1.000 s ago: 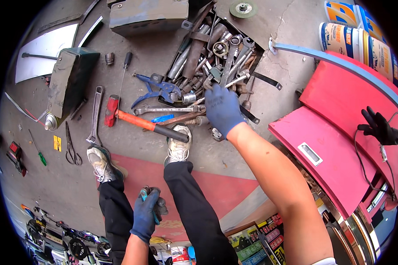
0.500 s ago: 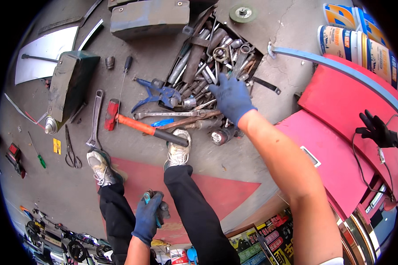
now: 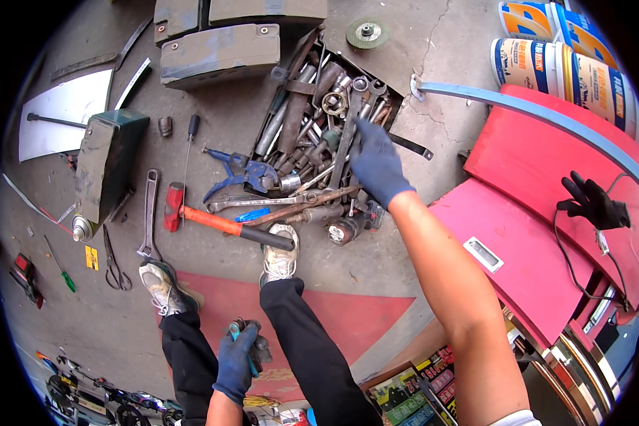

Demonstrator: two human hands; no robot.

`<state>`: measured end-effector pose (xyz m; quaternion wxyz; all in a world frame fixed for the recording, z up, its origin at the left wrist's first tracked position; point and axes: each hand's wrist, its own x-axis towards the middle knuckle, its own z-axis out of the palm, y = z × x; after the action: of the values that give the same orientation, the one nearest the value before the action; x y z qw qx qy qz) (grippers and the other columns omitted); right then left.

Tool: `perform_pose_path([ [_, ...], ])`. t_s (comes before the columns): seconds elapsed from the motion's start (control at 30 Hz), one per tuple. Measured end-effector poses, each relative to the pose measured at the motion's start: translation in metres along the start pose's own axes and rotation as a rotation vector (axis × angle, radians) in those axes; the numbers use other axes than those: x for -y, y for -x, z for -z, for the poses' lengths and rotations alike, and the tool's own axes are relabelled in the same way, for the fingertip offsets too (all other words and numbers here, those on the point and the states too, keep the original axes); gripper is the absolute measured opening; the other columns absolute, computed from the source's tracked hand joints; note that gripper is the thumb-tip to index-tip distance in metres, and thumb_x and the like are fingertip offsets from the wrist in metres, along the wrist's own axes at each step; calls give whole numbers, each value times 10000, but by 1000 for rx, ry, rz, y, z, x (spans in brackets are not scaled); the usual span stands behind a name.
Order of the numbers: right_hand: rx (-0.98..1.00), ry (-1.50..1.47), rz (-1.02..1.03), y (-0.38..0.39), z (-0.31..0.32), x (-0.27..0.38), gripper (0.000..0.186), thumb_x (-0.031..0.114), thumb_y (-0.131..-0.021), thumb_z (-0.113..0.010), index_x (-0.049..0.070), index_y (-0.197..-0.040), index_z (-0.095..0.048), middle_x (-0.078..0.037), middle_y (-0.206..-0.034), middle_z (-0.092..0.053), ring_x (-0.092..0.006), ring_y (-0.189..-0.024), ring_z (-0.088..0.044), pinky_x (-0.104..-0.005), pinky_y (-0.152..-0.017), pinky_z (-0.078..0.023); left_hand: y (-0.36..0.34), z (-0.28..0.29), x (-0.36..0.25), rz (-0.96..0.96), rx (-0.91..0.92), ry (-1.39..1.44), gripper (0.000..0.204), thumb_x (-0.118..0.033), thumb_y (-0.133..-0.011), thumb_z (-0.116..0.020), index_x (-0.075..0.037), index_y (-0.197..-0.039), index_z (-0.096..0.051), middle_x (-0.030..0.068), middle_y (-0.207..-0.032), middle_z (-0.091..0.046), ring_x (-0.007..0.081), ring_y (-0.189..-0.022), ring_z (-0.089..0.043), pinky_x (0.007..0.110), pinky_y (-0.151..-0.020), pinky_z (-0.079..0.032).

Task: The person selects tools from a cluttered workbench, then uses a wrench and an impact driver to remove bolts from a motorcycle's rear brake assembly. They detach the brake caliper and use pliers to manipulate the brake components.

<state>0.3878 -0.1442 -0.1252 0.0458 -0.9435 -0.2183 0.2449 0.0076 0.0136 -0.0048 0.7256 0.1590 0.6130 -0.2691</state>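
My left hand, in a blue glove, is closed around a ratchet wrench with teal parts, low between my legs. Grey metal pieces, perhaps sockets, show beside its fingers. My right hand, also gloved in blue, reaches over an open toolbox heaped with tools. Its fingers are closed at a dark flat metal bar that stands slanted across the pile; the fingertips are partly hidden. Near it lie a ring-shaped part, blue locking pliers and a large wrench.
A hammer lies by my right shoe. Left of it are an adjustable wrench, a screwdriver and scissors. Dark metal cases stand behind. Red panels, a blue curved bar and buckets are at right.
My right hand's spread fingers have drawn together at the flat metal bar, which now shows beside them. The left hand keeps its hold. The view has shifted slightly.
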Motion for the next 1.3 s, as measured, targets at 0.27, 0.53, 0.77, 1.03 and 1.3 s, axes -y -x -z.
perform_pose_path([
  [0.27, -137, 429, 272, -89, -8, 32, 625, 128, -824, -612, 120, -1429, -459, -203, -1303, -568, -361, -1223, -548, -447, -999, -458, -1, -9, -16, 3, 0, -103, 246, -238, -971, -564, -19, -1083, -571, 94, -708, -610, 202, -563, -606, 319, -515, -511],
  [0.53, 125, 559, 190, -3, 9, 0, 332, 141, -869, -548, 95, -1194, -593, -109, -1039, -620, -273, -1024, -568, -396, -855, -462, -5, -16, -9, 16, -1, -8, 226, -238, -970, -576, -36, -1072, -573, 79, -720, -604, 191, -563, -599, 321, -526, -516],
  [0.77, -152, 290, 488, -105, -15, 43, 250, 171, -887, -497, 65, -1066, -636, -118, -1147, -646, -303, -1146, -565, -434, -907, -476, -7, -19, -12, 29, -14, 23, 177, -214, -968, -589, -55, -1044, -572, 65, -722, -603, 164, -567, -585, 313, -524, -507],
  [1.03, 478, 621, 252, -142, 14, 102, 502, 214, -933, -515, 124, -1427, -535, -74, -1512, -482, -240, -1357, -501, -472, -1077, -407, -10, -25, -11, 31, -39, 13, 202, -228, -967, -598, -52, -1062, -564, 66, -729, -607, 165, -577, -595, 302, -511, -493],
  [1.3, 392, 907, 474, -144, 9, 102, 519, 245, -839, -636, 107, -1338, -604, -117, -1341, -624, -330, -1287, -533, -486, -1063, -410, -18, -23, -2, 23, -36, 57, 203, -233, -987, -568, -52, -1077, -565, 76, -715, -600, 187, -556, -593, 309, -506, -499],
])
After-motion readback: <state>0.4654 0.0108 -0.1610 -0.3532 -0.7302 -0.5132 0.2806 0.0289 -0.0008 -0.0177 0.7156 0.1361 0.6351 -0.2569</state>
